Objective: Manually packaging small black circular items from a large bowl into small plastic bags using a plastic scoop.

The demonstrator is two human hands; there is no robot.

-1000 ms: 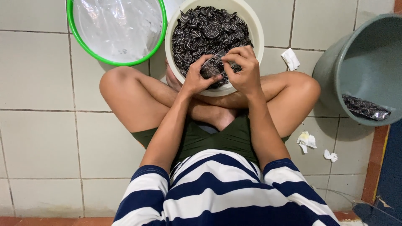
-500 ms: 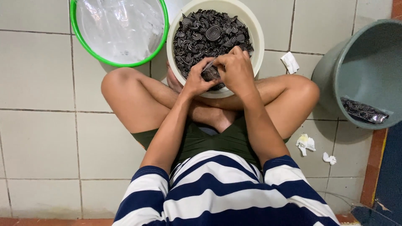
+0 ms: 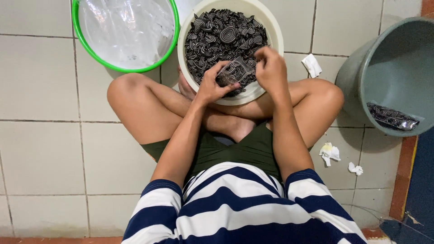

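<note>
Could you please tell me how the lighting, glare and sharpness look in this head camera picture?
Head view: soft, even light, with faint shadows on the pale floor tiles; bright glare on the clear plastic sheet lining the green-rimmed tub; the cream round bowl of black-and-white spiral pieces is sharp; the left hand and right hand, both holding a small clear bag, look slightly soft; edges bend outward, wide-angle.
</note>
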